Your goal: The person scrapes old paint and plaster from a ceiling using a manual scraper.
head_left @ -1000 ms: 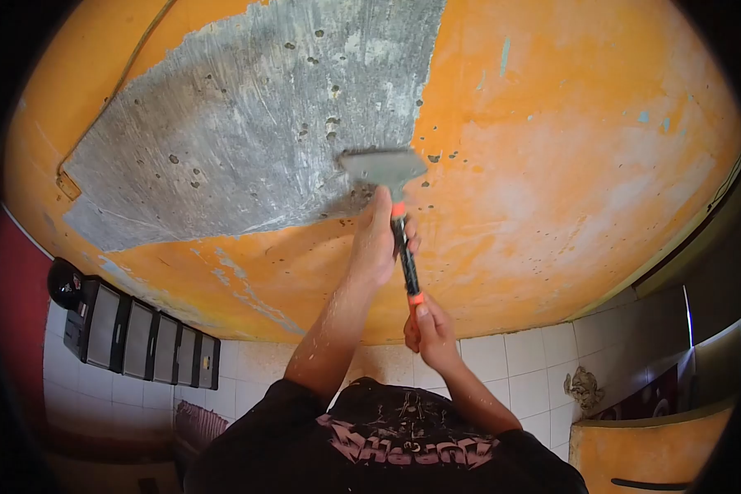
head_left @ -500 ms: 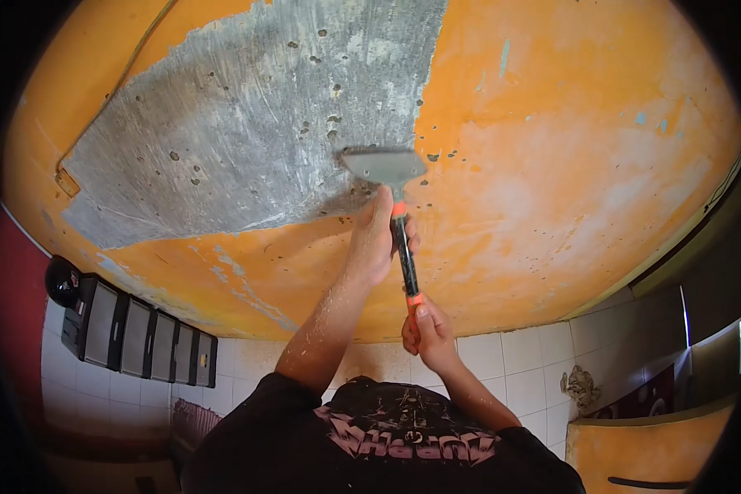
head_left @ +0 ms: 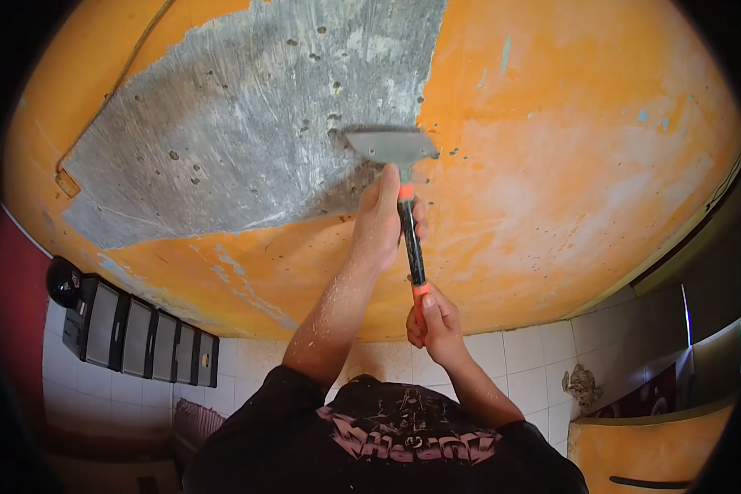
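Note:
A wide-bladed scraper (head_left: 391,146) with a black and orange handle lies against the wall. Its grey blade spans the border between bare grey plaster (head_left: 222,123) and orange paint (head_left: 535,165). My left hand (head_left: 380,216) is wrapped round the upper handle, thumb pointing up along the neck below the blade. Lower down, my right hand (head_left: 437,324) grips the orange end of the handle. Pale flakes cling to my left forearm. Small dark pits dot the wall near the blade.
A cable (head_left: 123,74) runs down the wall at upper left to a small orange box (head_left: 67,183). At left stands a dark drawer unit (head_left: 136,333) with a black helmet (head_left: 63,281) on it. A crumpled cloth (head_left: 582,385) lies on the white tiles (head_left: 523,354).
The scraper has slid up the wall and slightly to the right. Both hands have moved along with it, keeping their grip.

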Demonstrator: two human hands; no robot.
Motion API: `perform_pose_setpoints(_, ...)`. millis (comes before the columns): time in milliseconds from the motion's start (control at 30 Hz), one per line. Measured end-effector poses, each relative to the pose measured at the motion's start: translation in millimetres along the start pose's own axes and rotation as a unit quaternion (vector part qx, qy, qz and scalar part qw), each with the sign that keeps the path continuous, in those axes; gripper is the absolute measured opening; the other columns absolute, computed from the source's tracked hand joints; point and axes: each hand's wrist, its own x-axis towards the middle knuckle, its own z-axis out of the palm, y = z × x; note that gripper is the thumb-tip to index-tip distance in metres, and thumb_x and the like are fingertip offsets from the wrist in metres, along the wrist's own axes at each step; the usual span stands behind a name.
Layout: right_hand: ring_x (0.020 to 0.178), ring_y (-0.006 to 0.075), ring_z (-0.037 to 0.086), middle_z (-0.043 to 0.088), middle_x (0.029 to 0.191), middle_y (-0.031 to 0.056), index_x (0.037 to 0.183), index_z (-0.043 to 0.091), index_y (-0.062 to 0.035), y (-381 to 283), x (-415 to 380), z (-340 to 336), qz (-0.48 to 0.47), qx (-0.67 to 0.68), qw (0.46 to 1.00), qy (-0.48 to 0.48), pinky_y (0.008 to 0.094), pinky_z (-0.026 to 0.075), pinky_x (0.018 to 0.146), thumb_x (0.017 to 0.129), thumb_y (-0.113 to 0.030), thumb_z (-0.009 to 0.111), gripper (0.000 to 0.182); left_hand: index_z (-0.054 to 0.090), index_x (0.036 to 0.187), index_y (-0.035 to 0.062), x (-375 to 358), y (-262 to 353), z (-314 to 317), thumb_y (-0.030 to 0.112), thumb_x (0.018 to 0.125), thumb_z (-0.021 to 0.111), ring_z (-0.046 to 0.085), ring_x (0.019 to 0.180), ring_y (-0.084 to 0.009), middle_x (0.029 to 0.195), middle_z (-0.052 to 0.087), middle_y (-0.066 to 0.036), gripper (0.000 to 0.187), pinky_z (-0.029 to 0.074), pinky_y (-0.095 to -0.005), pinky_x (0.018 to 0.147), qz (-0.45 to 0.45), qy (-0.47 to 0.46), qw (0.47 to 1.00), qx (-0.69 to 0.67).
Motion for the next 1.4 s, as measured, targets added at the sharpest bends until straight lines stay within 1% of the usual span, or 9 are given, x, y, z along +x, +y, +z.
perform_pose_setpoints(200,0.046,0.0092,0.037,0.042,0.060,0.0023,0.144,0.042,-0.0060,15,-8,3,0.004,-0.046,0.999,0.022,0.0245,0.035,0.044,0.108,-0.038,0.036,0.048,0.046,0.089,0.0116,-11,-7,-3,0.059,0.102,0.040,0.052,0.051,-0.0209,0.064,0.052,-0.006,0.050,0.045,-0.0354,0.051,-0.022,0.033,0.999,-0.014)
perform_pose_setpoints(400,0.045,0.0093,0.036,0.041,0.058,0.0013,0.144,0.043,-0.0068,-10,4,3,-0.010,-0.053,0.998,0.024,0.0244,0.035,0.043,0.108,-0.039,0.036,0.048,0.049,0.100,0.0110,1,12,12,0.059,0.102,0.038,0.052,0.050,-0.0209,0.064,0.052,-0.005,0.049,0.044,-0.0347,0.049,0.001,0.009,1.000,-0.015)
perform_pose_setpoints(500,0.047,0.0056,0.035,0.037,0.061,-0.0031,0.146,0.042,-0.0096,6,-7,3,0.010,0.007,1.000,0.017,0.0219,0.033,0.043,0.108,-0.034,0.040,0.046,0.050,0.105,0.0103,-9,1,1,0.059,0.102,0.038,0.052,0.050,-0.0206,0.064,0.052,-0.005,0.050,0.044,-0.0342,0.049,-0.016,0.016,1.000,-0.006)
perform_pose_setpoints(733,0.050,0.0052,0.036,0.037,0.063,-0.0036,0.135,0.049,-0.0078,-15,4,5,-0.006,0.002,1.000,0.008,0.0221,0.033,0.043,0.108,-0.034,0.040,0.039,0.052,0.109,0.0082,2,14,11,0.058,0.103,0.037,0.052,0.051,-0.0200,0.064,0.052,-0.005,0.052,0.044,-0.0345,0.050,-0.001,0.007,1.000,-0.016)
perform_pose_setpoints(800,0.047,0.0076,0.035,0.039,0.060,0.0001,0.142,0.044,-0.0074,-5,0,2,0.004,-0.009,1.000,0.005,0.0239,0.034,0.043,0.109,-0.037,0.037,0.045,0.052,0.111,0.0076,-2,13,10,0.058,0.103,0.036,0.052,0.052,-0.0202,0.065,0.052,-0.005,0.054,0.044,-0.0346,0.050,-0.007,0.007,1.000,-0.005)
perform_pose_setpoints(833,0.046,0.0088,0.034,0.040,0.059,0.0019,0.145,0.042,-0.0072,-1,-3,1,0.008,-0.015,1.000,0.003,0.0248,0.034,0.043,0.109,-0.038,0.035,0.048,0.052,0.112,0.0075,-7,7,5,0.059,0.103,0.036,0.052,0.052,-0.0201,0.065,0.052,-0.005,0.054,0.044,-0.0345,0.051,-0.012,0.009,1.000,-0.005)
perform_pose_setpoints(933,0.049,0.0058,0.035,0.035,0.063,-0.0034,0.136,0.048,-0.0085,1,-11,5,0.026,0.005,0.999,0.024,0.0223,0.033,0.042,0.108,-0.035,0.040,0.039,0.052,0.112,0.0070,-9,0,-2,0.059,0.103,0.037,0.053,0.053,-0.0198,0.065,0.052,-0.004,0.055,0.045,-0.0342,0.051,-0.011,0.001,1.000,-0.005)
perform_pose_setpoints(1033,0.048,0.0060,0.035,0.036,0.063,-0.0033,0.135,0.049,-0.0088,-17,0,3,0.012,0.034,0.999,-0.002,0.0225,0.033,0.042,0.108,-0.034,0.039,0.038,0.052,0.111,0.0072,1,17,13,0.059,0.103,0.038,0.052,0.052,-0.0201,0.064,0.052,-0.005,0.054,0.045,-0.0345,0.051,0.023,-0.006,1.000,-0.001)
perform_pose_setpoints(1400,0.048,0.0060,0.036,0.035,0.062,-0.0031,0.135,0.050,-0.0092,-22,-5,6,0.013,0.001,1.000,0.017,0.0225,0.033,0.042,0.108,-0.035,0.040,0.039,0.053,0.112,0.0090,3,20,17,0.059,0.102,0.038,0.052,0.052,-0.0195,0.064,0.052,-0.006,0.053,0.045,-0.0342,0.050,0.008,0.005,1.000,-0.011)
